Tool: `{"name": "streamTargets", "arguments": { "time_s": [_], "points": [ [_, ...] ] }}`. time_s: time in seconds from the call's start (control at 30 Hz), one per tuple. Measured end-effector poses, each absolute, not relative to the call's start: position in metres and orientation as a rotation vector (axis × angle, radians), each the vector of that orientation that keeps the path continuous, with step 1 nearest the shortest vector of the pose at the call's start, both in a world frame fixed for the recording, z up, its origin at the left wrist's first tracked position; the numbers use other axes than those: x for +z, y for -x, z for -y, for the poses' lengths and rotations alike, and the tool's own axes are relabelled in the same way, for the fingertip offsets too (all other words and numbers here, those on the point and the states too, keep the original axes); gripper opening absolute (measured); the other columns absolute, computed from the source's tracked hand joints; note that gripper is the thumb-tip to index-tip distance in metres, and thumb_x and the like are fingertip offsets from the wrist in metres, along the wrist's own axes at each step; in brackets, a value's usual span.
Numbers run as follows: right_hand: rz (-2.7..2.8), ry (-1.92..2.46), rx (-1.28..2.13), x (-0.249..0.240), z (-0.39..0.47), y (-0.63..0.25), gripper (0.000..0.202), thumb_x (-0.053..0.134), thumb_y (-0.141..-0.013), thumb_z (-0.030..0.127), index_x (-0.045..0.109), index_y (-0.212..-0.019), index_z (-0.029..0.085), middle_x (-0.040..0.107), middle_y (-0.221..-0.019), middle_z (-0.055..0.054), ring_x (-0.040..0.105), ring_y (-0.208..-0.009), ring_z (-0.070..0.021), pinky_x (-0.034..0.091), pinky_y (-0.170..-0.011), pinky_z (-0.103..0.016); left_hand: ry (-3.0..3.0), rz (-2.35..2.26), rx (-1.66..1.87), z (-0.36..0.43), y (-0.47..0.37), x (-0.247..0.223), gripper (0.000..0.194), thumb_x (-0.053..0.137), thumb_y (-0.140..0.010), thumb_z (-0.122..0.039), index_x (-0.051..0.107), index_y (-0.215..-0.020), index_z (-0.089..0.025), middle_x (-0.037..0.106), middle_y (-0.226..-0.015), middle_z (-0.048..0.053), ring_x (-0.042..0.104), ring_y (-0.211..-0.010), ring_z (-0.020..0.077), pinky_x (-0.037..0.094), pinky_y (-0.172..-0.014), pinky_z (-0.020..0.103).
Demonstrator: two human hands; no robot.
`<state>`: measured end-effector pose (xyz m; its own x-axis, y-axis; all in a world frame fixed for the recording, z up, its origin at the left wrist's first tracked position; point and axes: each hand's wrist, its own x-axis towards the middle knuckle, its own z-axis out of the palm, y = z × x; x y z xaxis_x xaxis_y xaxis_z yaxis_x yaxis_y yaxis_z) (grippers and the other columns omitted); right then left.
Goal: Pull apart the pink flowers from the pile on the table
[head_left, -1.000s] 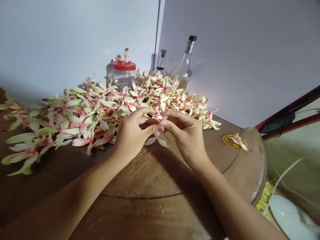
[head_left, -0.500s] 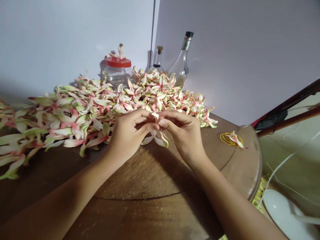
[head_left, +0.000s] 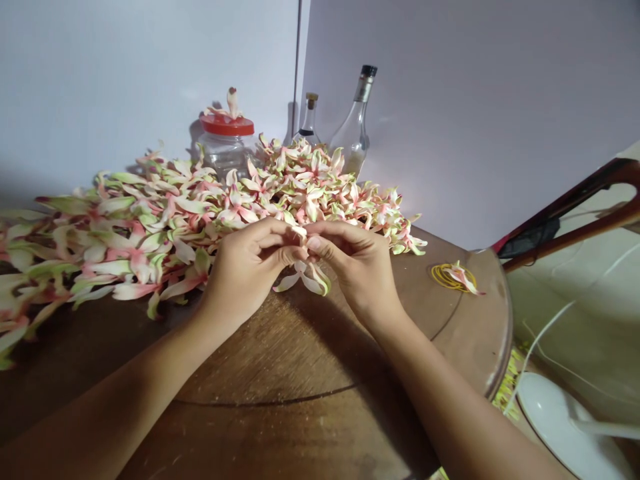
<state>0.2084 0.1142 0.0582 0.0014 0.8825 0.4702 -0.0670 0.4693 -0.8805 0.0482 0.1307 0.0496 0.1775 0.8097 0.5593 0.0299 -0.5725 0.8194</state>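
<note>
Both hands meet over the middle of the wooden tabletop. The left hand is curled, thumb and forefinger pinched on the top of a small flower, and the right hand closes in from the other side, its fingertips pinched on the same flower right against the left's. The pale, green-edged petals hang just below the fingertips, splayed above the wood. Straight beyond the knuckles lies a big heap of flowers, pink, cream and green, spreading far off to the left of the left hand. Behind the heap stands a clear jar with a red lid, and two glass bottles stand against the wall. Off to the right of the right hand, well apart, sits a coil of yellow rubber bands with one loose flower lying on it.
</note>
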Motion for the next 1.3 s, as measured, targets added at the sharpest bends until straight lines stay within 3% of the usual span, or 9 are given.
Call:
{"name": "streamTargets", "arguments": {
  "time_s": [0.47,0.8,0.9,1.13,1.3],
  "points": [
    [1.331,0.798,0.939,0.057,-0.115,-0.209,0.011,0.083,-0.075,0.028,0.080,-0.084,0.022,0.075,-0.081,-0.001,0.066,-0.071,-0.0130,0.054,-0.066,-0.027,-1.751,-0.800,1.436,-0.129,-0.048,0.050,0.019,0.081,-0.080,-0.031,0.069,-0.087,-0.019,0.076,-0.079,-0.001,0.073,-0.071,0.0114,0.058,-0.066,0.016],
    [1.410,0.848,0.890,0.057,-0.113,-0.208,0.012,0.076,-0.083,0.031,0.075,-0.090,0.021,0.073,-0.082,-0.001,0.064,-0.068,-0.0125,0.054,-0.065,-0.027,-1.779,-0.863,1.436,-0.129,-0.047,0.050,0.023,0.079,-0.081,-0.038,0.069,-0.085,-0.018,0.076,-0.079,0.002,0.073,-0.073,0.0154,0.059,-0.066,0.021],
    [1.526,0.910,0.755,0.058,-0.109,-0.208,0.012,0.067,-0.091,0.032,0.069,-0.095,0.021,0.071,-0.086,-0.002,0.065,-0.073,-0.0138,0.054,-0.069,-0.028,-1.779,-0.885,1.443,-0.129,-0.049,0.050,0.022,0.079,-0.081,-0.037,0.067,-0.082,-0.018,0.075,-0.079,0.003,0.072,-0.073,0.0163,0.059,-0.066,0.023],
    [1.965,0.997,0.054,0.064,-0.104,-0.213,0.014,0.051,-0.098,0.021,0.065,-0.099,0.017,0.065,-0.088,-0.006,0.059,-0.079,-0.0145,0.047,-0.072,-0.027,-1.915,-1.004,1.465,-0.132,-0.045,0.045,0.009,0.073,-0.082,-0.018,0.065,-0.087,-0.019,0.074,-0.082,0.001,0.071,-0.076,0.0139,0.056,-0.068,0.021],
    [2.066,1.073,0.045,0.065,-0.106,-0.217,0.016,0.051,-0.095,0.016,0.067,-0.091,0.014,0.062,-0.080,-0.004,0.052,-0.069,-0.0123,0.041,-0.065,-0.026,-2.039,-1.054,1.408,-0.132,-0.042,0.043,0.014,0.069,-0.085,-0.019,0.067,-0.099,-0.021,0.077,-0.093,0.002,0.074,-0.088,0.0166,0.057,-0.077,0.024]
  ]
}}
